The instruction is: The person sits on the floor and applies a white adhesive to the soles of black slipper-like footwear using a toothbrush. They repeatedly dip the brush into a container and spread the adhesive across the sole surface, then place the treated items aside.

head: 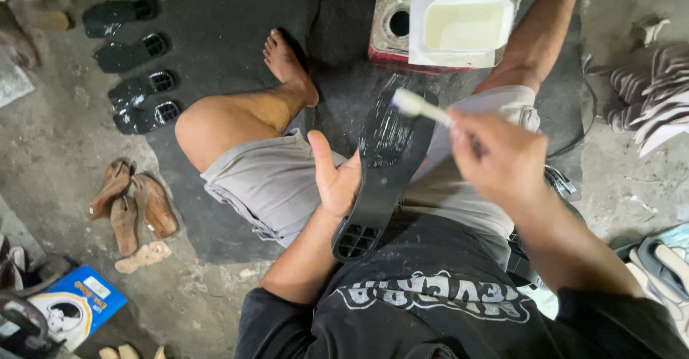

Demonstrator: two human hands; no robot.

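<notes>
A: Main item?
B: Black shoe sole [384, 165], tilted across the lap, heel grid toward the body, toe end glossy and wet-looking.
A: Left hand?
B: Left hand [336, 180] cups the sole from beneath along its left edge, thumb sticking up, fingers hidden under it. Wrapped on, not wide open.
A: Right?
B: Right hand [495, 158] closed around a brush [423, 108], pale bristle head resting on the sole's toe end. Hand's a bit blurred.
A: Around it?
B: White tray [465, 27] of pale liquid on a red-edged block [391, 15], just past the knees. Four more black soles [136, 65] lined up on the floor far left, brown wooden soles [133, 201] below them, blue box [75, 305] bottom left. Stacked pale pieces [649, 93] right.
</notes>
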